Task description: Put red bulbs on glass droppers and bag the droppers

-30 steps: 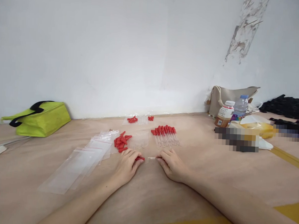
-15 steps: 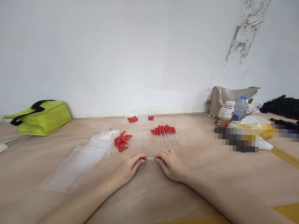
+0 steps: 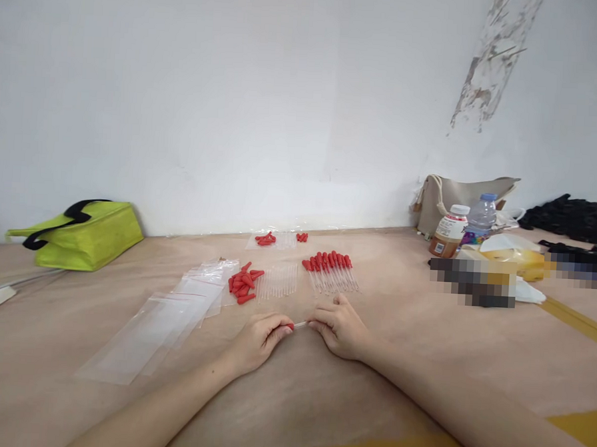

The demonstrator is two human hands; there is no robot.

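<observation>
My left hand (image 3: 261, 338) is closed in a pinch around a red rubber bulb (image 3: 290, 326), most of it hidden by the fingers. Between the two hands shows a thin clear dropper tube (image 3: 300, 324), its left end at the bulb. My right hand (image 3: 337, 327) pinches the tube's other end. Just beyond my left hand lies a pile of loose red bulbs (image 3: 243, 282), with a row of bare clear tubes (image 3: 278, 279) beside it. Past my right hand, several droppers with red bulbs fitted (image 3: 329, 270) lie side by side.
Clear zip bags (image 3: 158, 323) overlap at the left, near a lime-green bag (image 3: 90, 234). By the wall lies a clear bag with red bulbs (image 3: 265, 239). At the right stand a brown drink bottle (image 3: 449, 233), a clear bottle (image 3: 480, 220) and a grey bag (image 3: 468, 187).
The hands have come slightly closer together. The bulb and tube have shifted a little toward me and now tilt, the right end higher. Things on the table are unchanged.
</observation>
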